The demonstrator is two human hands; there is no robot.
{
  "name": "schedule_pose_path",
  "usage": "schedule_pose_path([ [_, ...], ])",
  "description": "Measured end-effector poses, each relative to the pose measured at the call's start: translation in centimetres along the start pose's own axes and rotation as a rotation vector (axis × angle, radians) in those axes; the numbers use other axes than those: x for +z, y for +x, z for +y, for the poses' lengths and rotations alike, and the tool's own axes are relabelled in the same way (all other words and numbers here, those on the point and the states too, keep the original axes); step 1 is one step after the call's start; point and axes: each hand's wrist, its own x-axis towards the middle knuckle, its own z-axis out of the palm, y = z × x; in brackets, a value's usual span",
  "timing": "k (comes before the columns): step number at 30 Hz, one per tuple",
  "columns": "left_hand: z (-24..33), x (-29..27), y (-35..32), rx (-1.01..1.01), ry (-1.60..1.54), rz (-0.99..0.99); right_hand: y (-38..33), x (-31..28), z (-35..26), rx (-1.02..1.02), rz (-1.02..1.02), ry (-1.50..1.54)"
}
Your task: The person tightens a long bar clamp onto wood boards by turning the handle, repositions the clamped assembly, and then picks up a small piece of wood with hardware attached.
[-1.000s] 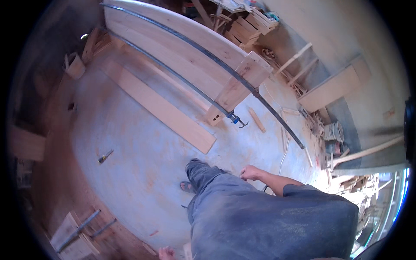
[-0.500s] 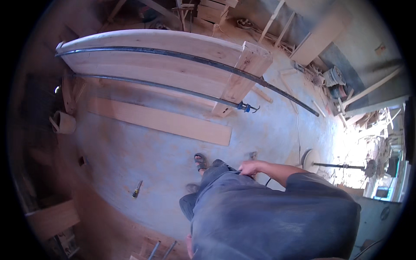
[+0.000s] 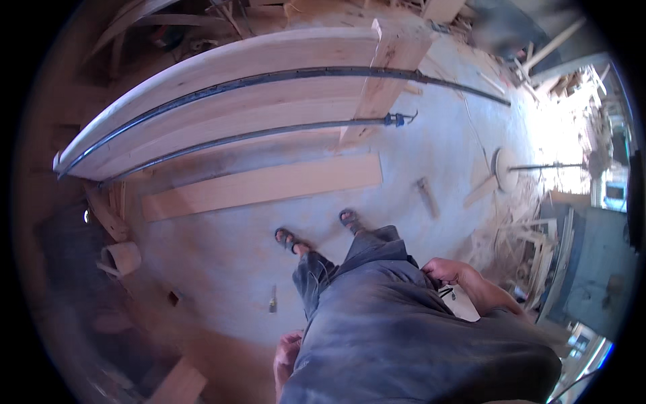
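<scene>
My right hand [image 3: 444, 269] is closed at the edge of my dark grey shirt [image 3: 404, 337], pinching the cloth by my right hip. Between that arm and the shirt shows a pale patch [image 3: 463, 306] with a dark cord across it. My left hand [image 3: 288, 350] hangs low by my left side, its fingers curled against the shirt; what they hold, if anything, is hidden. Ahead of me a broad wooden panel [image 3: 235, 94] stands on edge, with a thick wooden block [image 3: 383, 81] across its right end. Two long bar clamps [image 3: 269, 77] run along it.
A flat board [image 3: 269, 185] lies on the floor before the panel. A chisel-like tool [image 3: 272, 301] lies near my feet, a hammer [image 3: 427, 197] to the right. A white bucket [image 3: 122, 259] stands left. At right are a round disc on a rod [image 3: 505, 170] and wood scraps [image 3: 528, 249].
My view has turned and shifted, so the panel now slants differently. My right hand remains at the shirt edge, farther right in view. My left hand has come more into sight.
</scene>
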Motion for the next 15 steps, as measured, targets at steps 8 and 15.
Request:
schedule_pose_path([
  [8,13.4,-3.4,-2.1,-0.167,-0.028,-0.001,2.9,10.8,3.4,0.264,-0.183,0.392],
  [15,18.5,-11.6,16.6,-0.550,0.528,0.021,20.4,1.7,6.9,0.413,-0.112,0.163],
])
